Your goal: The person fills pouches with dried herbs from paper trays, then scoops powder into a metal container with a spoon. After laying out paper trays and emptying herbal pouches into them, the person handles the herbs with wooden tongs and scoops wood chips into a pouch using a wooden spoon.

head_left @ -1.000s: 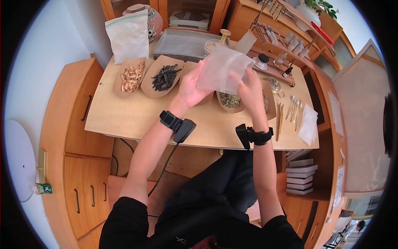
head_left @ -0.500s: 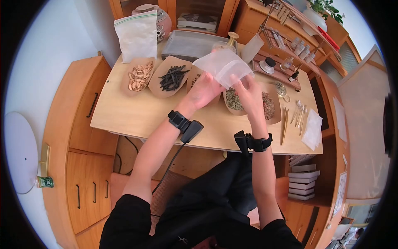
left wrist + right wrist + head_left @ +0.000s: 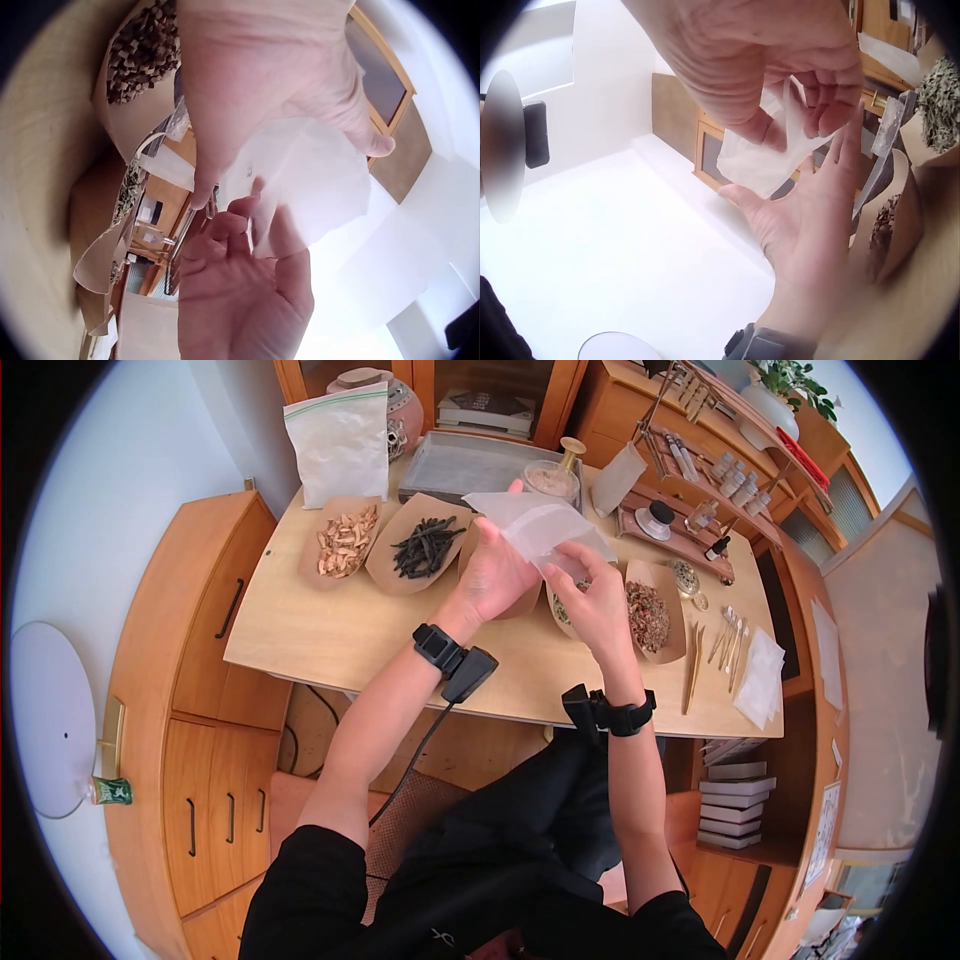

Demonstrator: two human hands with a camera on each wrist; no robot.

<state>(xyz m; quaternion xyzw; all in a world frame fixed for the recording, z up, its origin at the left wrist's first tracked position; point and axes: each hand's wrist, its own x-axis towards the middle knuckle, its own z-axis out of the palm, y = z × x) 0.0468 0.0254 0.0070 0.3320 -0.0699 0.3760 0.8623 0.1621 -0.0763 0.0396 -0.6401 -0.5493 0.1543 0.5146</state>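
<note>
A thin, translucent white pouch (image 3: 540, 525) is up over the table between both hands. My left hand (image 3: 495, 575) supports it from behind and below, its thumb and fingers spread rather straight. My right hand (image 3: 598, 600) pinches the near right edge of the pouch between thumb and fingers. In the right wrist view the pouch (image 3: 754, 165) is creased where those fingertips grip it. Below the hands stand paper boats of dried plants; the one with green herb (image 3: 562, 610) is partly covered by the right hand.
Paper boats hold pale slices (image 3: 345, 545), black strips (image 3: 425, 548) and reddish bits (image 3: 648, 617). Behind them are a grey tray (image 3: 465, 463) and a zip bag (image 3: 338, 450). Tweezers (image 3: 693, 670), small tools (image 3: 725, 645) and white pouches (image 3: 762, 680) lie at the right.
The pouch is turned and tilted to a flatter angle. My left thumb and fingers have spread apart, and the right hand has shifted to the pouch's near right edge.
</note>
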